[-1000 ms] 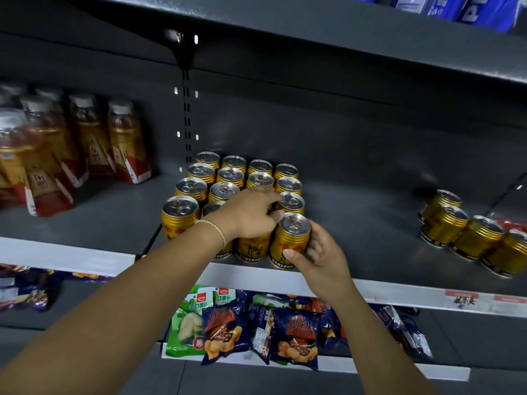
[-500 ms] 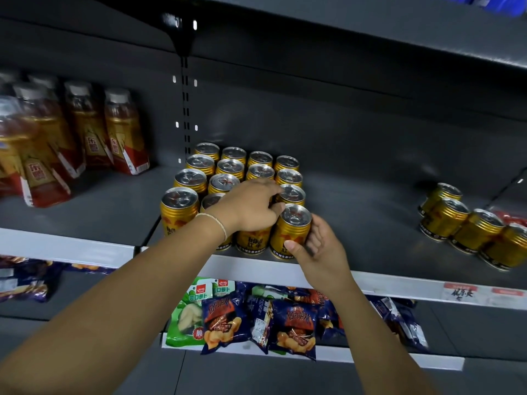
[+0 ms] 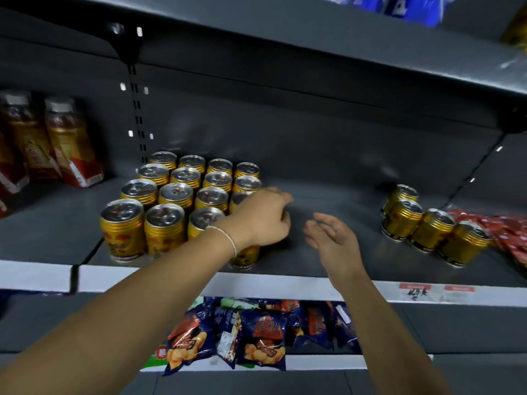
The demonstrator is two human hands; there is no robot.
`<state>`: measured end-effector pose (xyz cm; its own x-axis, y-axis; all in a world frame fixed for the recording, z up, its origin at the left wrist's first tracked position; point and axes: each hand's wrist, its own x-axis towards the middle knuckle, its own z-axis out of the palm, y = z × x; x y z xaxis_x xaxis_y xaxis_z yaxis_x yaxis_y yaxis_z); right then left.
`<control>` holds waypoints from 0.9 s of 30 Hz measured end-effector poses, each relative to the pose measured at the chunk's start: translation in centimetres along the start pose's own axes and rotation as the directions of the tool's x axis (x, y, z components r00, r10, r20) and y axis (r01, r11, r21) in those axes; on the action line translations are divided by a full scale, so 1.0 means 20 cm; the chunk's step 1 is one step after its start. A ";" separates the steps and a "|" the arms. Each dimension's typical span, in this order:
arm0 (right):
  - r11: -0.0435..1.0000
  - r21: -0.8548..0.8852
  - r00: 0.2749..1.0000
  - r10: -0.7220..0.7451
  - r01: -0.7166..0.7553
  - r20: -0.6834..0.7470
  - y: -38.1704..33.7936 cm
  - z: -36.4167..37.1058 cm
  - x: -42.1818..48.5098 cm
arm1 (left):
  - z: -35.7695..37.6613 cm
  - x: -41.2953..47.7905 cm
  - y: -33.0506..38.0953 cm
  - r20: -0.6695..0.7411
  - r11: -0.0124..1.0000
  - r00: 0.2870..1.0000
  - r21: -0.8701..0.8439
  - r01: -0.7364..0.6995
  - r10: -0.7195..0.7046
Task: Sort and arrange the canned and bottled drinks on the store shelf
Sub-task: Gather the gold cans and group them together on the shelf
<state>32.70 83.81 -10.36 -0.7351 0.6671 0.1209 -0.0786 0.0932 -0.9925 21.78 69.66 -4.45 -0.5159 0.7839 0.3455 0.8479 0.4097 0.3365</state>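
A block of gold cans (image 3: 176,192) stands in neat rows on the grey shelf (image 3: 328,260), left of centre. My left hand (image 3: 262,218) lies over the block's front right can (image 3: 245,256), fingers curled down round its top, hiding most of it. My right hand (image 3: 330,238) hovers just to the right of that can, open with the palm turned toward it, holding nothing. Several more gold cans (image 3: 402,220) stand in a loose diagonal line at the shelf's right end.
Tea bottles with red and gold labels (image 3: 68,143) stand at the far left. Red packets (image 3: 510,232) lie beside the right-hand cans. Snack bags (image 3: 256,337) fill the shelf below. Blue packs (image 3: 399,7) sit on the shelf above.
My right hand has let go of the front right can and drawn back to the right, opening. My left hand has slid right onto that can.
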 end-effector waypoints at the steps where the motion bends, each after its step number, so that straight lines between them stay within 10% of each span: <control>1: 0.999 -0.040 1.000 -0.007 0.006 -0.016 -0.01 -0.07 0.03 | 0.04 0.04 0.05 0.005 1.000 1.000 -0.027 -0.001 0.001; 8: 0.816 -0.575 0.972 -0.179 0.060 -0.153 -0.12 -0.62 0.25 | 0.38 0.37 0.40 0.142 0.985 0.989 -0.162 0.055 -0.032; 19: 0.191 -0.977 0.977 -0.203 0.099 0.060 -0.19 -1.00 0.70 | 0.67 0.71 0.70 0.234 0.965 0.965 -0.198 0.170 -0.122; 27: 0.376 -0.910 0.974 -0.203 0.175 0.103 -0.17 -1.01 0.77 | 0.72 0.77 0.70 0.208 0.949 0.961 -0.219 0.229 -0.184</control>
<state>35.24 108.79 -4.77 -0.7693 0.5545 0.3173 0.4549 0.8241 -0.3375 27.45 94.14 -7.14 -0.6259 0.7749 0.0879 0.6596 0.4659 0.5898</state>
